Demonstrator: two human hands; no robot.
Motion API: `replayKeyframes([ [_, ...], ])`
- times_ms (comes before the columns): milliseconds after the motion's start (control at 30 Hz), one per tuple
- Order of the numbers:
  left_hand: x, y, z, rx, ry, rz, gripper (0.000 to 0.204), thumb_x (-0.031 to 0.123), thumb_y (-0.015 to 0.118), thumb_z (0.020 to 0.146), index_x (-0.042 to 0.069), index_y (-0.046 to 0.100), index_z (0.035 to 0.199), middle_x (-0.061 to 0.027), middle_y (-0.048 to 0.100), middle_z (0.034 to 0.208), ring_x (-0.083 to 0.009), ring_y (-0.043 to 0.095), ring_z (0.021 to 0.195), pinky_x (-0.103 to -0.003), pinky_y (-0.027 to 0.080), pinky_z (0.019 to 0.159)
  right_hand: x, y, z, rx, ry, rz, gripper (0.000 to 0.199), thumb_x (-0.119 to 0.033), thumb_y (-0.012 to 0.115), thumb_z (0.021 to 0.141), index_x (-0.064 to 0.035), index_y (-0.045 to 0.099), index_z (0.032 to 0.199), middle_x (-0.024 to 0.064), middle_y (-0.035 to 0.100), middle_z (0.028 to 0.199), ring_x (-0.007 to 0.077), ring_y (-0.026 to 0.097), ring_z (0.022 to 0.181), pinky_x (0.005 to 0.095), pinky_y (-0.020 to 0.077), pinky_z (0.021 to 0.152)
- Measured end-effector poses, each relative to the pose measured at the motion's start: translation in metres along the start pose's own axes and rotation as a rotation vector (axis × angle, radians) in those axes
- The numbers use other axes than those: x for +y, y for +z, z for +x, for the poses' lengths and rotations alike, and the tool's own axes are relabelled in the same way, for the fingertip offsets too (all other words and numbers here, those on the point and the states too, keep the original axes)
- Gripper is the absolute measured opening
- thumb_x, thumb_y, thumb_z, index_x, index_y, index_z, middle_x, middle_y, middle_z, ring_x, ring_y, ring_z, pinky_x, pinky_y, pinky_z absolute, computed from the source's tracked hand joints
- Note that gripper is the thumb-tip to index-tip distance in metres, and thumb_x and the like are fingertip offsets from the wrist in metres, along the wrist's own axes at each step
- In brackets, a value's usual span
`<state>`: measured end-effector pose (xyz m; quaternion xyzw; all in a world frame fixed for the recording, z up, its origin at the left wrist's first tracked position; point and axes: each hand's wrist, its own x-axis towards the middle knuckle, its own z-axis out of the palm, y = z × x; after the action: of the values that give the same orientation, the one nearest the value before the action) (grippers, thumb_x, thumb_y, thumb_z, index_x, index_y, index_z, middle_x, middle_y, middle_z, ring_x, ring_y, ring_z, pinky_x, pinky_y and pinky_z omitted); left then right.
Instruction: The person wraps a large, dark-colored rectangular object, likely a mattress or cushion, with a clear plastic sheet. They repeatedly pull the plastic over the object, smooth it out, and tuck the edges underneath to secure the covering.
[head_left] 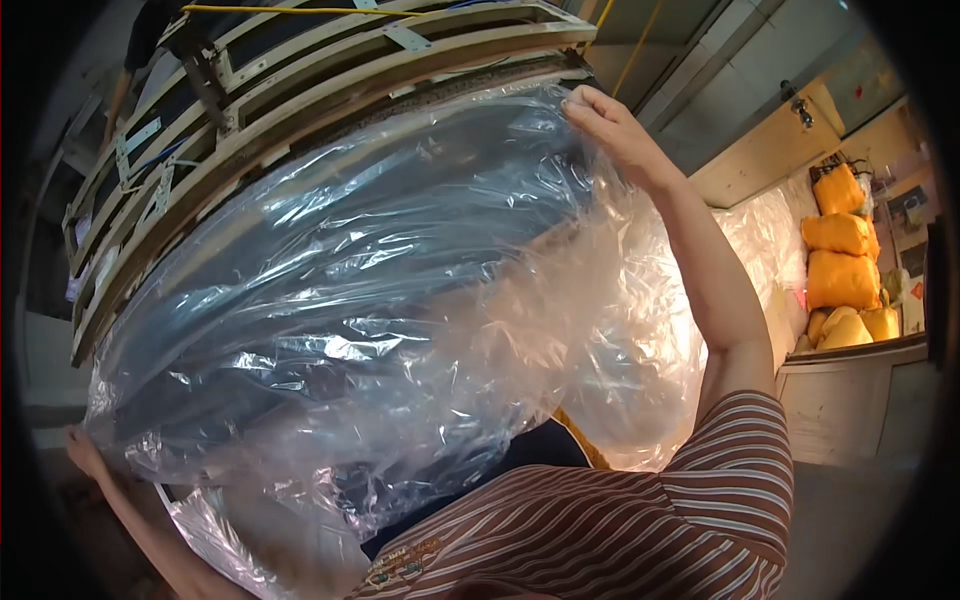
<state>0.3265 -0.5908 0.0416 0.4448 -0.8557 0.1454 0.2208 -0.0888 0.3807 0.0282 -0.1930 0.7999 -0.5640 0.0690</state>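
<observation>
A wide sheet of clear plastic film (370, 300) hangs stretched between my two hands, wrinkled and shiny. My right hand (612, 128) is raised, its fingers closed on the film's upper right corner, close to the end of a slatted wooden frame (330, 105). Out at the far left, my left hand (88, 452) is closed on the film's other corner, low beside the frame's left end. More of the film falls in loose folds toward my body and right arm. Dark bluish material shows through the upper part of the sheet.
Metal plates (408, 38) are fixed across the frame's slats, and a yellow hose or cord (300, 10) runs along its top. Several orange bundles (842, 280) are stacked at the right. A wooden panel (770, 150) stands behind my right arm, near a bright glow.
</observation>
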Motion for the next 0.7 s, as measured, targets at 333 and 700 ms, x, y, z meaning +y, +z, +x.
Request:
replayKeyframes([
  [333, 0.565, -0.282, -0.314, -0.160, 0.893, -1.402, 0.041, 0.018, 0.069, 0.082, 0.004, 0.058, 0.118, -0.0102, 0.055, 0.120, -0.0189, 0.055, 0.108, -0.029, 0.047, 0.087, -0.129, 0.063, -0.106, -0.177, -0.167, 0.097, 0.016, -0.019, 0.057, 0.091, -0.0106, 0.047, 0.082, -0.0081, 0.037, 0.078, 0.0024, 0.034, 0.071, 0.0191, 0.0299, 0.065],
  [700, 0.374, -0.211, -0.337, -0.360, 0.329, -1.421, 0.005, 0.008, 0.058, 0.091, 0.004, 0.061, 0.092, 0.0049, 0.049, 0.086, -0.0032, 0.043, 0.073, -0.018, 0.035, 0.063, -0.005, 0.035, -0.141, -0.088, -0.441, -0.815, 0.009, -0.014, 0.065, 0.075, -0.0070, 0.063, 0.081, 0.0080, 0.061, 0.077, 0.0279, 0.059, 0.076, 0.0391, 0.0471, 0.064],
])
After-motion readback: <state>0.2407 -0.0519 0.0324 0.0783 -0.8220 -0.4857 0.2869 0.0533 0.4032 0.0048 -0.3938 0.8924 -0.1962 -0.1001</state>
